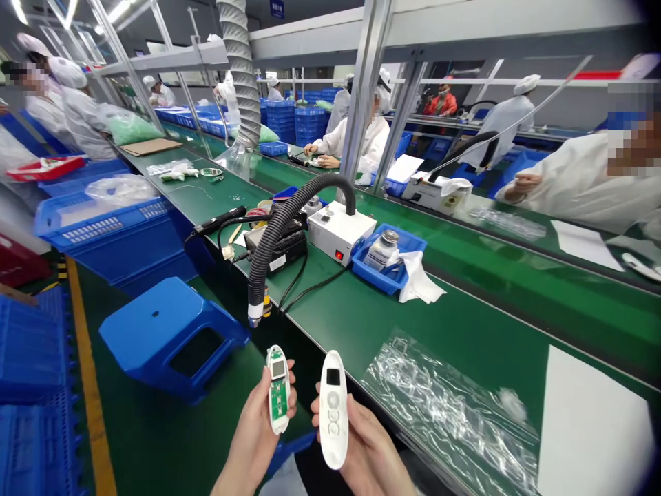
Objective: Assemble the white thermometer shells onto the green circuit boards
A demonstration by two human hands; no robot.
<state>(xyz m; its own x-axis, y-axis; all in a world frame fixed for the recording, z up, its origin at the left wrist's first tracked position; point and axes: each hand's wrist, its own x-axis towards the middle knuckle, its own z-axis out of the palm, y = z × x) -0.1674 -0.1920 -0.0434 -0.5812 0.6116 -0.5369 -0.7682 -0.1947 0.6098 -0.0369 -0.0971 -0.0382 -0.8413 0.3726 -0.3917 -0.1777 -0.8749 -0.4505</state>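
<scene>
At the near edge of a green bench (465,324), the left hand (258,410) pinches a circuit-board shell (279,391) by its sides; just right, the right hand (369,437) pinches a white cover (333,403). Edge-only holding likely suits both.

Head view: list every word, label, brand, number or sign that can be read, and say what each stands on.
No text is readable.
Blue sign overhead: pale characters, too small and blurred.
White label on the black box: too small.
Yellow label on the far white machine: too small.
White cover in the right hand: faint button markings, too small.
</scene>
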